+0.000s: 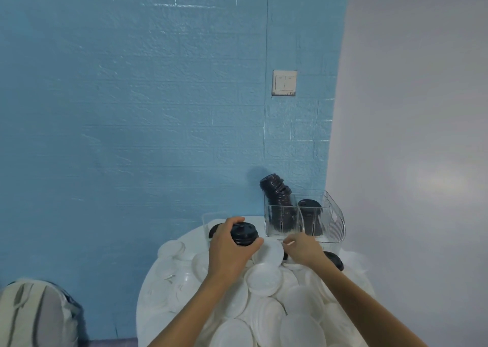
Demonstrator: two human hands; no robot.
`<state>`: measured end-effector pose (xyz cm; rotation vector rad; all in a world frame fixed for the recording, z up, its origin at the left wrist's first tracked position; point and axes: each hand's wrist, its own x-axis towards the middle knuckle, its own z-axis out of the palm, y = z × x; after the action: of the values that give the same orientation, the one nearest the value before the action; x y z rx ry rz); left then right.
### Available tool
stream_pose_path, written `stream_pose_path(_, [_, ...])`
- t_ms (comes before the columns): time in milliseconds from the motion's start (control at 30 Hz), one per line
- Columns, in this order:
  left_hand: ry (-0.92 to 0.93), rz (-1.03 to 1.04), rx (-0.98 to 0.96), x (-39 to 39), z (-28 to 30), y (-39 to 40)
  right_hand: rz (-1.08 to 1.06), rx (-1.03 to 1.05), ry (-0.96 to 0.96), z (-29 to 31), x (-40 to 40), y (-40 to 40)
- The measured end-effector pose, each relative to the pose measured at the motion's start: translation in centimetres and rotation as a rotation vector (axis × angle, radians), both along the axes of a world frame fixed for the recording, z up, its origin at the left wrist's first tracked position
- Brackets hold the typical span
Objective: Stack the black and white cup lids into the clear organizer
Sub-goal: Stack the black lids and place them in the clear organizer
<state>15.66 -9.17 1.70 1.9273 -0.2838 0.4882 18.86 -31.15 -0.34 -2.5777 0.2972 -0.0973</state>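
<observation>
My left hand grips a short stack of black lids from the side, just above the round white table. My right hand pinches the edge of a white lid on the heap of white lids. The clear organizer stands at the table's back right; its left compartment holds a tall leaning stack of black lids, its right one a shorter black stack. A loose black lid lies beside my right wrist, and another black lid sits behind my left hand.
A second clear container stands behind my left hand against the blue wall. A light switch is on the wall above the organizer. A striped bag sits at lower left below the table.
</observation>
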Motion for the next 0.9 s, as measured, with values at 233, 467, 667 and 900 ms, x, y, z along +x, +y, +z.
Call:
stream_pose_path(233, [-0.004, -0.01, -0.013, 0.1, 0.0, 0.0, 0.049, -0.004, 0.062, 0.2, 0.9, 0.0])
stream_pose_path(467, [0.008, -0.021, -0.02, -0.1, -0.5, 0.0, 0.068, 0.016, 0.06, -0.2, 0.8, 0.6])
stream_pose_path(667, [0.012, -0.025, -0.021, -0.1, -0.3, 0.1, 0.06, 0.156, -0.067, 4.7, -2.2, -0.2])
stream_pose_path(900, [0.038, -0.108, -0.056, -0.5, 0.2, -1.4, 0.255, 0.4, -0.273, 9.8, -5.4, 1.9])
